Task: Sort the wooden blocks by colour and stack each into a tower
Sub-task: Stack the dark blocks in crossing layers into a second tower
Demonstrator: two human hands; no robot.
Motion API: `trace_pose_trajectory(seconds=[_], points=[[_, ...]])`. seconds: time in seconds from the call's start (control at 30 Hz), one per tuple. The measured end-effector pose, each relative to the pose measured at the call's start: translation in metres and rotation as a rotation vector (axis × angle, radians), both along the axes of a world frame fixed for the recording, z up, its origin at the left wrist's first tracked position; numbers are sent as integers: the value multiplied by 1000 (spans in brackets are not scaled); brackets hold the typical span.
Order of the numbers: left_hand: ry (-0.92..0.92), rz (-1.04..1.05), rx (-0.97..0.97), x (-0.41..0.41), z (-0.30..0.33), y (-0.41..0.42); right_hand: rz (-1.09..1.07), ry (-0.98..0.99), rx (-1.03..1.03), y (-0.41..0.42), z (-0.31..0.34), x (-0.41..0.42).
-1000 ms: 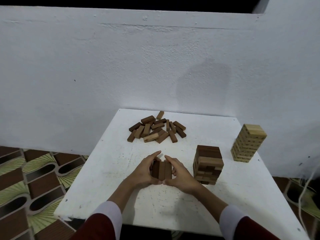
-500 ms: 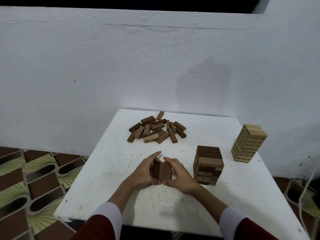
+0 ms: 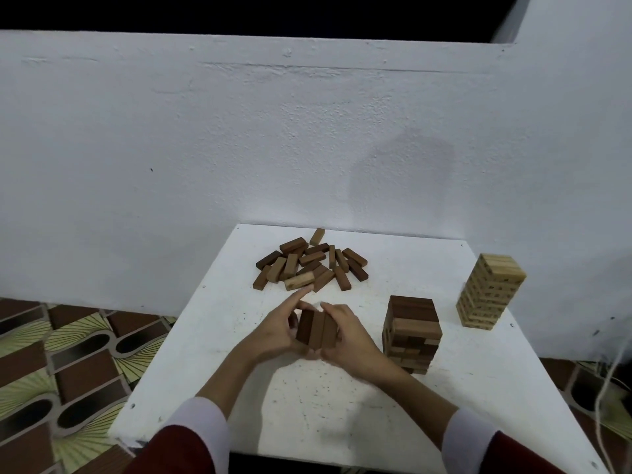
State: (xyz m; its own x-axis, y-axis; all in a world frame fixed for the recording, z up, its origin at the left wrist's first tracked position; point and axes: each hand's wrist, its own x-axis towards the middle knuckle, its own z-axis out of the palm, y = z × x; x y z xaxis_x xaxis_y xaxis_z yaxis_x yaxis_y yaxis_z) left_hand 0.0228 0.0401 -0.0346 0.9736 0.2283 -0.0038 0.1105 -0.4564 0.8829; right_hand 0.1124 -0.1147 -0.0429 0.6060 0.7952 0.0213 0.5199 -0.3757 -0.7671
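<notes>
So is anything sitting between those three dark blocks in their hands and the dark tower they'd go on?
Nothing visible. The three dark blocks, held between the left hand and right hand, sit just left of the dark tower, with only bare white table between. The loose pile lies farther back.

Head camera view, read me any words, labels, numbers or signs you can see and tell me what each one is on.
No readable text anywhere in this view.
Light block tower: faint dark marks on its side, too small and blurred to read, may be gaps only.
Dark block tower, loose blocks and the three blocks held between the hands: plain wood.
Table and wall: specks only.
</notes>
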Motion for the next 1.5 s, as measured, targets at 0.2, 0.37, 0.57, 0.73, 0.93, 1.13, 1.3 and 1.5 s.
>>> trace_pose_trajectory(seconds=[0.2,0.37,0.57,0.73,0.93,1.13,1.3,1.5], points=[[-148,-20,10,11,56,-9,13,-57,146,-13,62,12],[-165,-70,-11,39,74,-47,11,-157,136,-59,91,37],[-165,-151,60,71,72,-99,-75,-124,50,-124,91,63],[-166,-184,112,79,71,-122,-85,-46,42,-146,80,70],[-121,-162,154,80,65,-121,-84,-10,21,-144,74,73],[-84,-148,159,81,61,-115,-70,21,1,-138,71,75],[-57,-146,161,80,55,-114,-66,31,-15,-136,69,78],[-21,-150,162,80,50,-112,-65,43,-48,-139,63,82]])
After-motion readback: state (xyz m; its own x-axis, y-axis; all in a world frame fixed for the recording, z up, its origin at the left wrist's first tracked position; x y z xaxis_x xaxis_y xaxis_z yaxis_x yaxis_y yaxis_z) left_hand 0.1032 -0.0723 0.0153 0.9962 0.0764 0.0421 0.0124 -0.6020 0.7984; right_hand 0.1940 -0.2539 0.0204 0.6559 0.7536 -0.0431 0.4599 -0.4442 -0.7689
